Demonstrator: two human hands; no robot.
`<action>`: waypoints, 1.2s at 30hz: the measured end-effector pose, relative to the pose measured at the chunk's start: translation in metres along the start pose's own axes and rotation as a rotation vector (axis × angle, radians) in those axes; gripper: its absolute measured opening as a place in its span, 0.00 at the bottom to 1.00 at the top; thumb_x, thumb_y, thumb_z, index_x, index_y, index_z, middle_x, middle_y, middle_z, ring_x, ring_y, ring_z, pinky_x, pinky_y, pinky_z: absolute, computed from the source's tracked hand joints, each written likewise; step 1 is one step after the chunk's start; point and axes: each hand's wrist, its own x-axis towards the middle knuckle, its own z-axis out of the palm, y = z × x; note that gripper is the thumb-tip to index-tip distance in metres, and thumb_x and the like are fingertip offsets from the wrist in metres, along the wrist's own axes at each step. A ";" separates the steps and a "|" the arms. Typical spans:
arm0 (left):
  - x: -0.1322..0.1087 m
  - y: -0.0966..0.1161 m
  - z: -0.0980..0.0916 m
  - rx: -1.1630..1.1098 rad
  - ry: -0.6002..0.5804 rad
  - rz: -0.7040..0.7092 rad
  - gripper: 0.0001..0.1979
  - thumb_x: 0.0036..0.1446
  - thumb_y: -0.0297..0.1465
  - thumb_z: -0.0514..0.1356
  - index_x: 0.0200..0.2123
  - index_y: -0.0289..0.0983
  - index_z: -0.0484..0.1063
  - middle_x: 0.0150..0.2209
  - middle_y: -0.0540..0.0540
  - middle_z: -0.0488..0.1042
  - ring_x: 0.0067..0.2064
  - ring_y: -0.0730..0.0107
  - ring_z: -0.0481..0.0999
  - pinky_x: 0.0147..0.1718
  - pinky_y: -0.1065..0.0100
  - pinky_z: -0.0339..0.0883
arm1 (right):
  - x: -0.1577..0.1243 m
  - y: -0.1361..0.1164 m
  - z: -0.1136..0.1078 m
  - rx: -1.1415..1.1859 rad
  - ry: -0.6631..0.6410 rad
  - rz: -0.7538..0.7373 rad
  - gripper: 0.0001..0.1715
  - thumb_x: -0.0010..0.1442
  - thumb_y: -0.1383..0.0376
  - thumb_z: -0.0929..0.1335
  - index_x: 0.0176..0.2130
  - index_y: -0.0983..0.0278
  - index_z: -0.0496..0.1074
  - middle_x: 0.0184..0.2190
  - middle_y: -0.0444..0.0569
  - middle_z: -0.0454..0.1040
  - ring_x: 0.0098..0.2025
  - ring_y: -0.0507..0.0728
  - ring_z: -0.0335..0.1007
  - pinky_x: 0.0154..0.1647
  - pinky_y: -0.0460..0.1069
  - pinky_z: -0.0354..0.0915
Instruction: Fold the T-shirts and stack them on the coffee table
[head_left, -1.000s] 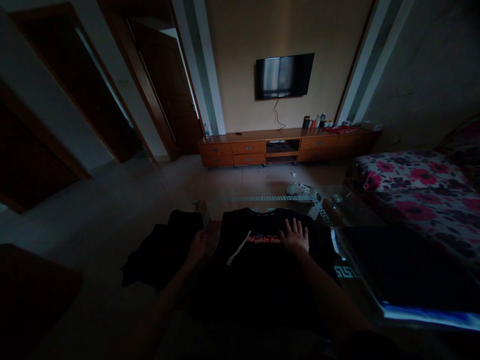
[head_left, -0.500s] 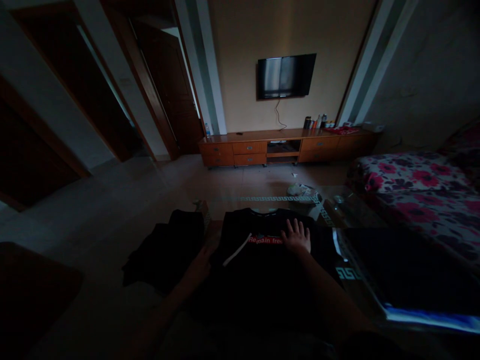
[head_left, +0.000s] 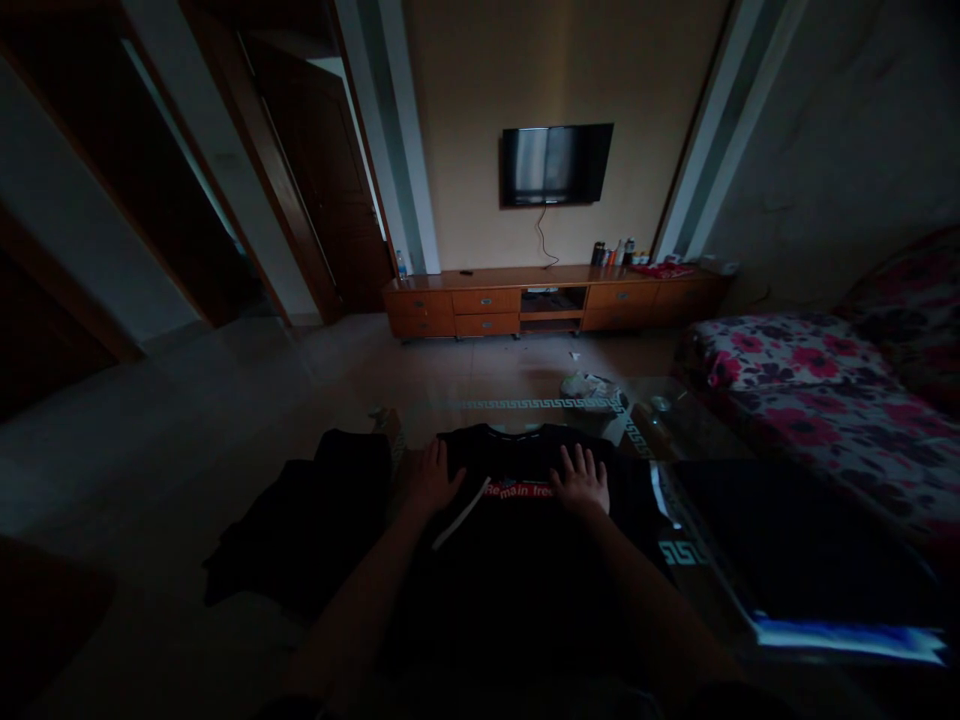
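Note:
A black T-shirt [head_left: 510,540] with red "Remain free" lettering lies spread on a glass table [head_left: 525,405] in front of me. My right hand [head_left: 581,482] lies flat on the shirt's chest, fingers spread, just right of the print. My left hand [head_left: 431,477] rests open on the shirt's left shoulder edge, fingers pointing away from me. A white stripe or tag runs diagonally across the shirt between the two hands.
A dark pile of clothing [head_left: 300,530] hangs off the table's left. A dark flat item [head_left: 795,545] lies on the right. A floral sofa [head_left: 817,385] stands to the right. A wooden TV cabinet [head_left: 555,298] and wall TV [head_left: 556,164] are ahead.
My left hand moved from the left side of the shirt up onto its shoulder and now lies flat. The right hand stayed put. The view shifted slightly.

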 end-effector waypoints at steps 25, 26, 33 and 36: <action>0.009 -0.003 0.027 -0.032 0.114 -0.142 0.41 0.63 0.46 0.51 0.70 0.24 0.50 0.73 0.30 0.46 0.71 0.46 0.53 0.67 0.50 0.48 | 0.019 -0.003 -0.019 0.108 -0.053 -0.083 0.38 0.70 0.46 0.52 0.73 0.52 0.46 0.76 0.45 0.38 0.75 0.61 0.30 0.72 0.61 0.35; 0.010 -0.003 0.028 -0.035 0.136 -0.157 0.42 0.62 0.46 0.52 0.70 0.23 0.50 0.73 0.30 0.46 0.71 0.46 0.54 0.67 0.51 0.49 | 0.019 0.003 -0.024 0.148 -0.001 -0.073 0.36 0.71 0.49 0.51 0.73 0.53 0.48 0.75 0.46 0.42 0.75 0.61 0.35 0.71 0.60 0.41; 0.013 -0.006 0.030 -0.037 0.091 -0.122 0.41 0.61 0.47 0.52 0.69 0.24 0.53 0.72 0.29 0.51 0.72 0.47 0.50 0.70 0.50 0.41 | 0.017 0.071 -0.047 0.218 0.097 0.532 0.36 0.65 0.57 0.60 0.67 0.73 0.57 0.62 0.75 0.58 0.65 0.76 0.56 0.57 0.70 0.59; 0.015 -0.007 0.027 -0.023 0.079 -0.125 0.41 0.62 0.47 0.51 0.69 0.25 0.53 0.72 0.30 0.50 0.73 0.47 0.49 0.69 0.49 0.40 | 0.017 0.091 -0.045 0.219 0.034 0.574 0.46 0.61 0.52 0.65 0.66 0.81 0.56 0.59 0.83 0.60 0.61 0.80 0.60 0.49 0.72 0.64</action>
